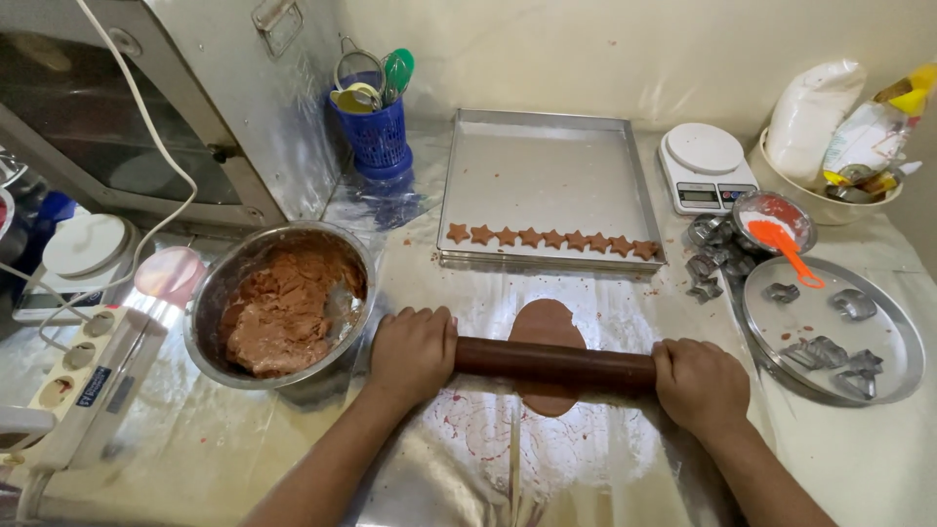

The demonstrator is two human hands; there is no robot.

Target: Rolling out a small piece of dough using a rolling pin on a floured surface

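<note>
Pressing down with palms flat and fingers curled over, the left hand (413,348) and right hand (699,383) each covered one end of a dark brown rolling pin (554,365). The pin lay across a flattened oval of brown dough (547,325) on the plastic-covered worktop (468,459). Just left of the left hand stood a steel bowl (217,293) of more dough. Beyond the pin sat a baking tray (547,171) with a row of star-shaped cookies (552,239). Right of it, metal cutters (815,351) rested on a round plate (903,337).
</note>
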